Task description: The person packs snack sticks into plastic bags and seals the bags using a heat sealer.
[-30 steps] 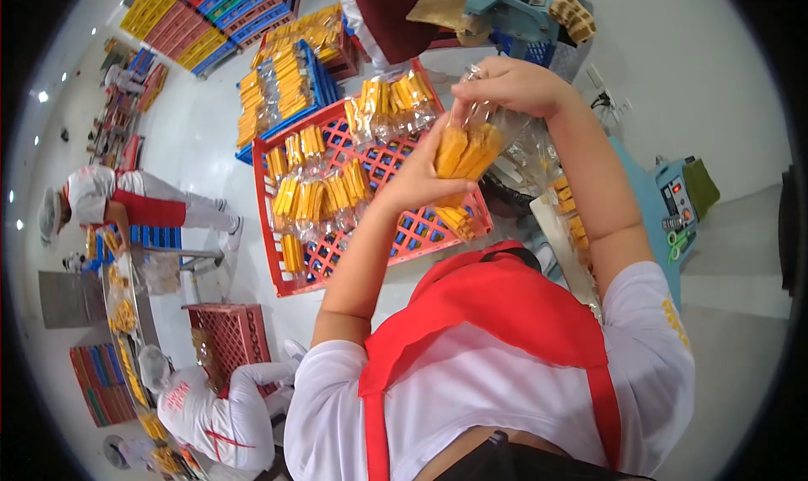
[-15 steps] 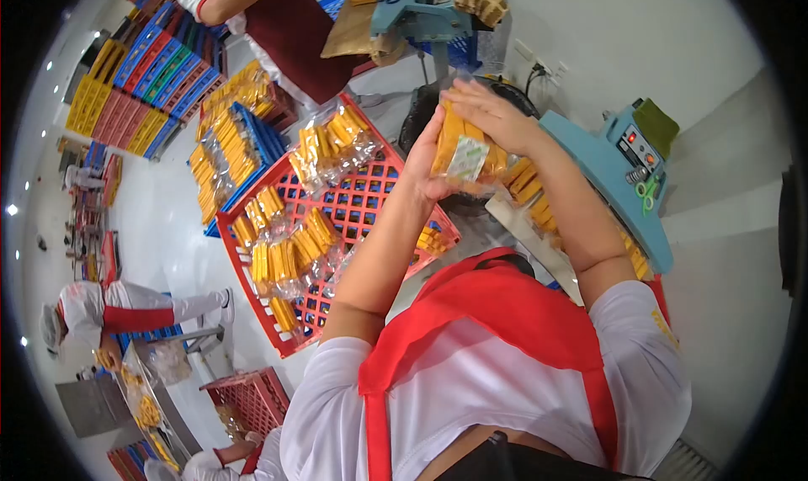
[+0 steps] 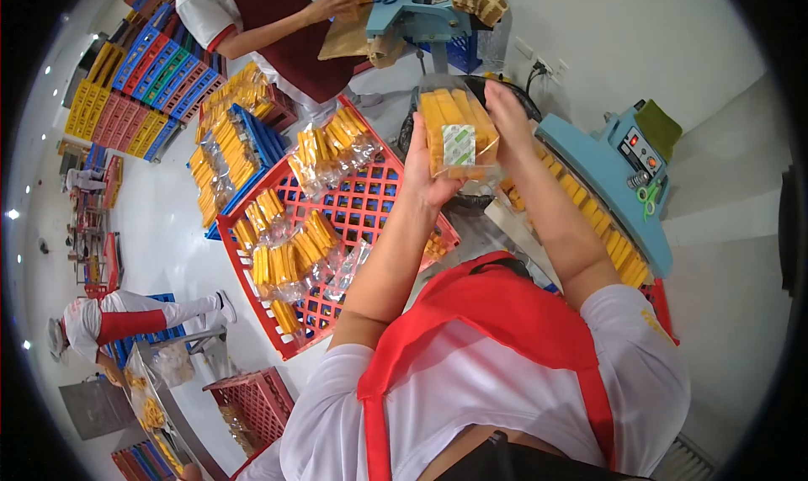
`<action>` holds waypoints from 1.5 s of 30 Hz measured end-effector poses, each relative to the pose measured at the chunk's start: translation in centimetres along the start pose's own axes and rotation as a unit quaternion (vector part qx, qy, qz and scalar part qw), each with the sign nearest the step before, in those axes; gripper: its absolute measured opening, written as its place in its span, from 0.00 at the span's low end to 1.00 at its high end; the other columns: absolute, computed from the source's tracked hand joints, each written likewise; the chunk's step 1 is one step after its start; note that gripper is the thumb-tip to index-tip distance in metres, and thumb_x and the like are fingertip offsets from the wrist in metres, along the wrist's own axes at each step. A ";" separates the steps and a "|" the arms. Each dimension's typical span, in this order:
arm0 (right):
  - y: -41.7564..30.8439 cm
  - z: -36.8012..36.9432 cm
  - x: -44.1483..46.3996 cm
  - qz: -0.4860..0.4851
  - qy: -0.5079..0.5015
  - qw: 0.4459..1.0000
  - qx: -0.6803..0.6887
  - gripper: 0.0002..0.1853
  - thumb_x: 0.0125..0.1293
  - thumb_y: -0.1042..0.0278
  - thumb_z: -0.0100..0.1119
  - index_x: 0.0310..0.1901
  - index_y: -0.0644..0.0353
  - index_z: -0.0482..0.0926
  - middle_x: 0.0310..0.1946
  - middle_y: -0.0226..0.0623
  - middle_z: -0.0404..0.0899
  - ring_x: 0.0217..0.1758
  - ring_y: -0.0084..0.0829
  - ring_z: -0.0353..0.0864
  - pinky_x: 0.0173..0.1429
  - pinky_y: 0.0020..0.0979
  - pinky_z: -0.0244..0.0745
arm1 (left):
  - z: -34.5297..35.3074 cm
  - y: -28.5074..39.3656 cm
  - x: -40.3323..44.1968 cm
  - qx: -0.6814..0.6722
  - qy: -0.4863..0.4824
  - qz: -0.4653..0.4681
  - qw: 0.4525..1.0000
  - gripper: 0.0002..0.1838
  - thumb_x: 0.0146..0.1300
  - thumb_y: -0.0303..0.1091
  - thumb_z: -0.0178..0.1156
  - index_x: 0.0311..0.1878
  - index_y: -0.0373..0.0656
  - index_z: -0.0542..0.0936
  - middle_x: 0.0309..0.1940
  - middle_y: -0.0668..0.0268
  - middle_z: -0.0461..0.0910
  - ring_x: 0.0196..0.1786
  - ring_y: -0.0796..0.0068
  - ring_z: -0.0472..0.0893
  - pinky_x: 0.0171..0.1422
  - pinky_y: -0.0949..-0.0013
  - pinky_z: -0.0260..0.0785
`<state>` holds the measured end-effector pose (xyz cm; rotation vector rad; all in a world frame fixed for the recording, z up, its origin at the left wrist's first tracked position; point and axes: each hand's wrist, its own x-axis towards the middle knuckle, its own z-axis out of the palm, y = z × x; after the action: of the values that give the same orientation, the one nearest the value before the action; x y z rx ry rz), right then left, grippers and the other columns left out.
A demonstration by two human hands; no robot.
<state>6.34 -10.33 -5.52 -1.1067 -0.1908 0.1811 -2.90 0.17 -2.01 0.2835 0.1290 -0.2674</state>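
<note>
A clear plastic bag of yellow stick-shaped snacks (image 3: pixel 446 115) with a green-and-white label faces me, raised in front of my chest. My left hand (image 3: pixel 427 165) cradles it from the left side and underneath. Along the bag's right side, my right hand (image 3: pixel 508 117) has its fingers stretched out flat; whether it touches the plastic is hard to tell. Below my right forearm, a row of yellow sticks (image 3: pixel 589 216) lies beside a blue sealing machine (image 3: pixel 581 148).
A red crate (image 3: pixel 370 199) holding bagged sticks (image 3: pixel 286 258) stands to the left. Green scissors (image 3: pixel 648 193) rest on the sealer. A co-worker in a maroon apron (image 3: pixel 278 39) works at another sealer (image 3: pixel 429 14). Stacked crates (image 3: pixel 160 69) stand farther left.
My right hand has moved from over the bag's top to its right side, uncovering the sticks. The bag now stands more upright. The co-worker's arms have shifted toward the other sealer.
</note>
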 end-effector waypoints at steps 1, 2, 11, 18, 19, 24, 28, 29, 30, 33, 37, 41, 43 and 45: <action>1.0 0.3 -1.2 0.063 -0.001 0.993 0.101 0.21 0.61 0.57 0.48 0.50 0.63 0.67 0.45 0.34 0.71 0.48 0.26 0.70 0.53 0.26 0.63 | 0.3 0.2 -0.2 0.004 -0.020 0.054 0.998 0.30 0.61 0.59 0.35 0.55 0.45 0.65 0.50 0.61 0.69 0.51 0.64 0.71 0.54 0.60 0.64; 2.2 0.6 -2.2 0.125 -0.002 0.972 0.199 0.23 0.62 0.55 0.45 0.53 0.63 0.65 0.47 0.34 0.70 0.51 0.27 0.69 0.56 0.26 0.62 | 0.2 0.5 -0.3 0.006 -0.020 0.059 0.998 0.30 0.61 0.59 0.35 0.55 0.45 0.65 0.50 0.61 0.69 0.51 0.64 0.71 0.54 0.60 0.64; -0.3 3.8 -3.0 0.167 -0.165 0.953 0.189 0.24 0.66 0.52 0.33 0.57 0.58 0.59 0.49 0.35 0.68 0.51 0.27 0.70 0.52 0.28 0.66 | -1.8 2.0 -3.2 0.408 0.169 0.193 0.876 0.26 0.62 0.39 0.43 0.62 0.42 0.52 0.38 0.67 0.68 0.35 0.80 0.71 0.42 0.74 0.66; 0.3 4.6 -3.0 0.028 -0.143 0.979 -0.144 0.26 0.66 0.53 0.35 0.60 0.62 0.57 0.60 0.39 0.56 0.64 0.28 0.54 0.63 0.26 0.51 | -1.9 1.8 -4.4 0.368 0.080 0.182 0.908 0.29 0.62 0.49 0.39 0.63 0.46 0.51 0.53 0.61 0.65 0.52 0.66 0.69 0.54 0.63 0.62; -0.8 4.3 -2.5 0.010 -0.254 0.945 -0.207 0.26 0.66 0.53 0.37 0.59 0.62 0.58 0.61 0.39 0.54 0.65 0.28 0.51 0.64 0.25 0.48 | -1.6 2.2 -5.1 0.208 0.035 0.097 0.973 0.28 0.62 0.52 0.36 0.61 0.46 0.55 0.53 0.60 0.65 0.53 0.64 0.68 0.53 0.60 0.63; -3.9 6.5 -3.0 0.260 -0.344 0.890 -0.148 0.23 0.63 0.54 0.44 0.52 0.63 0.68 0.50 0.36 0.69 0.53 0.23 0.67 0.55 0.23 0.60 | -2.0 1.8 -5.8 -0.026 0.030 0.012 0.999 0.27 0.61 0.55 0.33 0.52 0.46 0.67 0.49 0.59 0.70 0.48 0.59 0.72 0.47 0.56 0.68; -3.5 7.3 -3.4 0.268 -0.328 0.890 -0.167 0.22 0.62 0.54 0.45 0.50 0.63 0.69 0.43 0.31 0.73 0.46 0.20 0.71 0.51 0.23 0.64 | -1.8 1.8 -6.7 -0.025 0.039 0.025 0.999 0.26 0.61 0.54 0.34 0.51 0.45 0.69 0.47 0.58 0.71 0.46 0.58 0.73 0.46 0.55 0.68; -3.7 7.5 -3.5 0.263 -0.334 0.888 -0.173 0.22 0.62 0.54 0.46 0.51 0.62 0.69 0.44 0.31 0.72 0.47 0.20 0.70 0.51 0.23 0.63 | -1.8 1.9 -6.9 -0.019 0.033 0.026 0.999 0.26 0.61 0.54 0.34 0.50 0.45 0.69 0.46 0.58 0.71 0.46 0.59 0.73 0.46 0.56 0.68; -3.8 7.7 -3.6 0.259 -0.340 0.886 -0.180 0.23 0.62 0.53 0.46 0.51 0.62 0.68 0.45 0.31 0.72 0.48 0.19 0.69 0.52 0.23 0.63 | -1.8 1.9 -7.0 -0.014 0.027 0.028 0.999 0.26 0.61 0.54 0.35 0.50 0.45 0.69 0.46 0.58 0.72 0.45 0.59 0.73 0.45 0.56 0.68; -2.9 8.0 -3.6 0.230 -0.345 0.895 -0.163 0.24 0.61 0.55 0.48 0.53 0.64 0.67 0.46 0.32 0.71 0.50 0.20 0.68 0.53 0.23 0.62 | -2.6 2.3 -7.4 -0.014 0.020 0.043 0.999 0.27 0.61 0.54 0.35 0.51 0.44 0.69 0.47 0.59 0.71 0.47 0.59 0.73 0.47 0.54 0.68; -2.9 9.1 -4.3 0.019 -0.327 0.893 -0.310 0.29 0.57 0.57 0.55 0.55 0.65 0.63 0.49 0.36 0.69 0.52 0.24 0.66 0.55 0.23 0.60 | -4.8 4.5 -10.7 -0.007 -0.054 0.005 0.999 0.25 0.60 0.50 0.43 0.53 0.41 0.68 0.51 0.56 0.70 0.51 0.58 0.71 0.55 0.56 0.63; 0.1 7.3 -1.7 0.105 -0.385 0.863 -0.309 0.23 0.53 0.61 0.59 0.49 0.63 0.68 0.35 0.32 0.73 0.39 0.20 0.71 0.43 0.22 0.65 | -6.5 5.7 -16.8 -0.006 0.043 0.039 0.998 0.27 0.62 0.52 0.38 0.56 0.40 0.65 0.51 0.57 0.70 0.53 0.62 0.71 0.57 0.62 0.62; 1.1 7.5 -1.7 0.226 -0.454 0.823 -0.255 0.18 0.53 0.62 0.59 0.43 0.62 0.72 0.30 0.28 0.74 0.33 0.17 0.72 0.37 0.20 0.66 | -7.2 5.0 -19.1 -0.012 0.103 0.064 0.993 0.30 0.61 0.55 0.39 0.56 0.40 0.65 0.51 0.57 0.70 0.53 0.61 0.71 0.56 0.60 0.63; 3.8 6.9 -3.4 0.325 -0.497 0.789 -0.158 0.08 0.53 0.64 0.59 0.31 0.59 0.75 0.22 0.25 0.74 0.24 0.15 0.71 0.28 0.18 0.65 | -10.1 5.1 -20.7 -0.003 0.088 0.099 0.991 0.36 0.57 0.63 0.36 0.56 0.40 0.64 0.53 0.54 0.67 0.55 0.57 0.68 0.56 0.56 0.62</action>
<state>1.22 -3.55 -6.15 -1.2849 -0.8034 1.4154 -22.22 12.81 -6.90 0.3112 0.2740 -0.0440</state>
